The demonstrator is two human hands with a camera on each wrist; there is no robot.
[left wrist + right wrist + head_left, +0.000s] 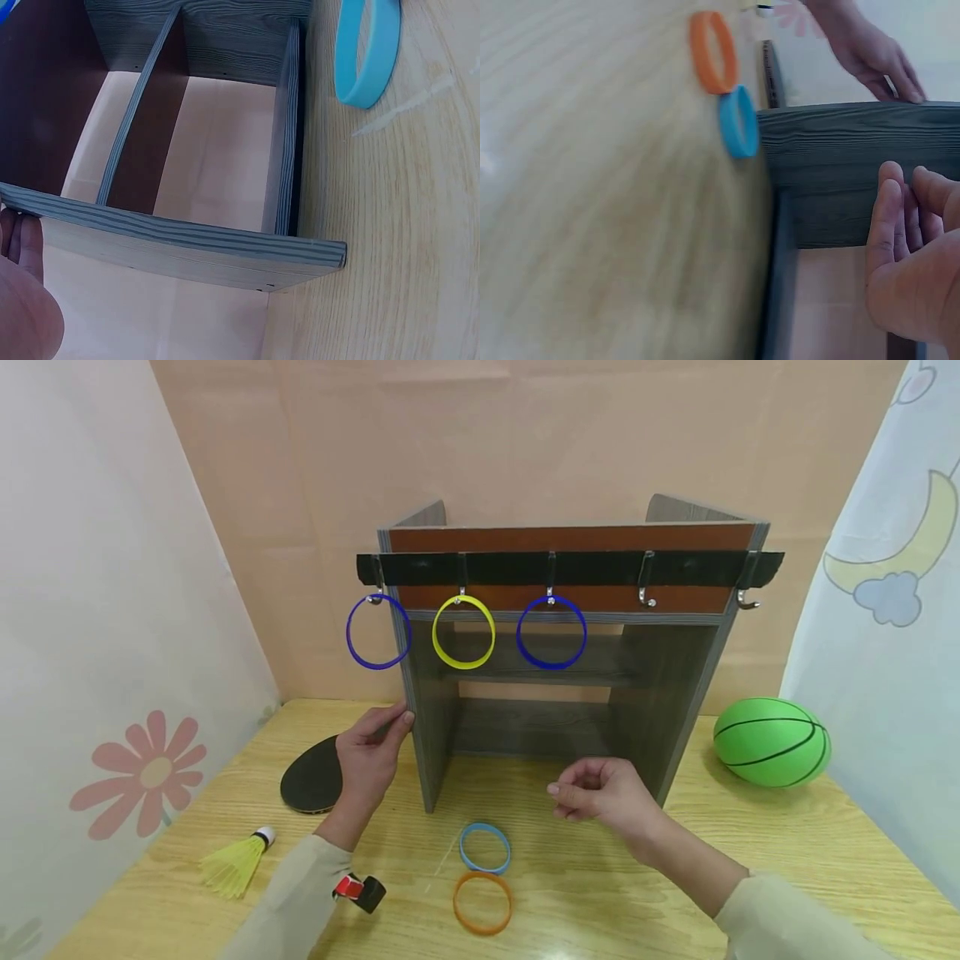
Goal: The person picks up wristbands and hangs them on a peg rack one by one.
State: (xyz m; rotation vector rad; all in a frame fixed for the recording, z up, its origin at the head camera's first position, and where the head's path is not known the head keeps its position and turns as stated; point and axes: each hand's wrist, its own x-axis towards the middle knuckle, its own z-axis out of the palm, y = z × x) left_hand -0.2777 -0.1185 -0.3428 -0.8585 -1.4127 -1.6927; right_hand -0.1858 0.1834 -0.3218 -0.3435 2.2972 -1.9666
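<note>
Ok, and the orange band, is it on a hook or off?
Off: the orange band lies on the tabletop beside the light blue band, and the hooks hold only two blue bands and a yellow band.

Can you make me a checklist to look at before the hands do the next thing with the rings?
1. Left hand touching the shelf: ok.
2. Right hand free: ok, it holds nothing.
3. Yellow ring hanging on a hook: ok.
4. Light blue ring and orange ring hung up: not ok, both lie on the table.
5. Fourth hook from the left free: ok.
6. Shelf firm enough: cannot tell.
</note>
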